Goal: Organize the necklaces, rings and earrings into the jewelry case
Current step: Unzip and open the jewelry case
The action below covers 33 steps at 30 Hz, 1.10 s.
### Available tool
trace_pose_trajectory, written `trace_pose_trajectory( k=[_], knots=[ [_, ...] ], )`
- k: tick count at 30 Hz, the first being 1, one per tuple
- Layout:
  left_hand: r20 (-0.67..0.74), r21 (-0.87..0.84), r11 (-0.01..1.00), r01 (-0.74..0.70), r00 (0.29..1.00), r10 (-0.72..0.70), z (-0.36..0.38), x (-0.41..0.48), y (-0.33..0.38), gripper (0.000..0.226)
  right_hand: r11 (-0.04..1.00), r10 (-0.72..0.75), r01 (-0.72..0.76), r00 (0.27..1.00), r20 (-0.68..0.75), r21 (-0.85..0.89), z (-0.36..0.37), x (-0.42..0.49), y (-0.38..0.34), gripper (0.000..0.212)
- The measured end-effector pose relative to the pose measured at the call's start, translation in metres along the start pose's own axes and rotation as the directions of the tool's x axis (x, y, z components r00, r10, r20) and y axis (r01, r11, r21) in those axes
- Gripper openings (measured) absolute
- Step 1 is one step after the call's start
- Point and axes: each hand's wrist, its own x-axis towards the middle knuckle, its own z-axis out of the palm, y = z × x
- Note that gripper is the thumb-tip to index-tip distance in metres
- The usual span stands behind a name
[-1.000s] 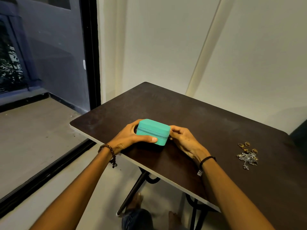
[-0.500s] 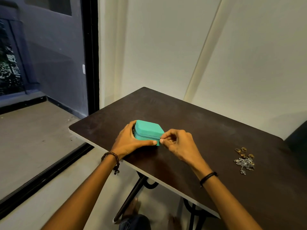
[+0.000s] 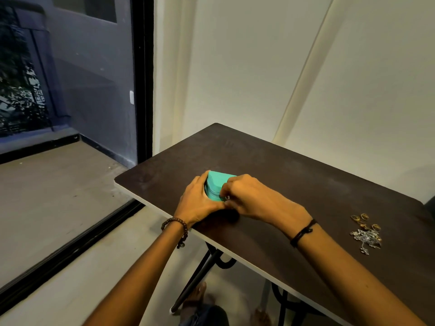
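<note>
The small teal zippered jewelry case [image 3: 217, 183] rests on the dark brown worktop [image 3: 306, 180]. The left hand [image 3: 197, 203] grips its left side. The right hand [image 3: 251, 198] fingers [image 3: 231, 185] pinch its zip pull [image 3: 227, 197]. It is likely light and stiff, so brace its body.

No text, label, brand, number or sign can be read on anything in view.

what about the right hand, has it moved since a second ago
Yes: the right hand went from the jewelry case's right end along its front, toward the left hand.
</note>
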Motion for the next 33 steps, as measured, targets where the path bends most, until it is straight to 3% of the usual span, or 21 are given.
trace_pose_trajectory(
  k=[5, 9, 11, 14, 17, 19, 22, 28, 30, 33],
  knots=[
    [0.010, 0.020, 1.000, -0.015, 1.000, 0.015, 0.000, 0.000, 0.000, 0.113, 0.970, -0.075, 0.095, 0.993, 0.096, -0.222, -0.016, 0.009, -0.011, 0.024],
    [0.004, 0.010, 0.999, -0.038, 0.999, 0.038, 0.000, -0.001, 0.003, 0.095, 0.966, -0.146, 0.135, 0.989, -0.035, -0.221, -0.019, 0.020, -0.014, 0.022],
    [0.010, -0.031, 0.999, -0.024, 1.000, 0.024, -0.001, -0.001, 0.006, 0.102, 0.972, -0.154, 0.133, 0.983, -0.097, -0.194, -0.013, 0.033, -0.011, 0.020],
    [0.059, -0.137, 0.990, 0.042, 0.998, -0.034, -0.006, 0.000, 0.004, 0.147, 0.996, -0.035, 0.022, 0.987, -0.159, -0.083, -0.007, 0.054, -0.009, 0.018],
    [0.089, -0.169, 0.983, 0.075, 0.994, -0.061, -0.012, -0.002, 0.004, 0.158, 0.986, 0.145, -0.123, 0.966, -0.212, 0.114, -0.005, 0.073, -0.005, 0.011],
    [0.084, -0.146, 0.985, 0.088, 0.994, -0.076, -0.012, -0.002, 0.004, 0.163, 0.935, 0.262, -0.207, 0.951, -0.165, 0.289, -0.005, 0.085, 0.003, 0.009],
    [0.104, -0.132, 0.987, 0.090, 0.992, -0.076, -0.011, -0.001, 0.004, 0.162, 0.816, 0.385, -0.287, 0.917, -0.102, 0.502, -0.002, 0.102, 0.016, 0.009],
    [0.085, -0.128, 0.990, 0.059, 0.995, -0.048, -0.011, -0.002, 0.006, 0.151, 0.556, 0.639, -0.475, 0.769, 0.015, 0.682, 0.016, 0.115, 0.039, 0.023],
    [0.086, -0.120, 0.992, 0.043, 0.996, -0.033, -0.012, -0.002, 0.006, 0.148, 0.486, 0.642, -0.454, 0.765, 0.048, 0.747, 0.026, 0.105, 0.044, 0.023],
    [0.088, -0.081, 0.996, 0.032, 0.996, -0.025, -0.015, 0.000, 0.007, 0.140, 0.465, 0.579, -0.320, 0.815, -0.010, 0.825, 0.042, 0.079, 0.053, 0.023]
  ],
)
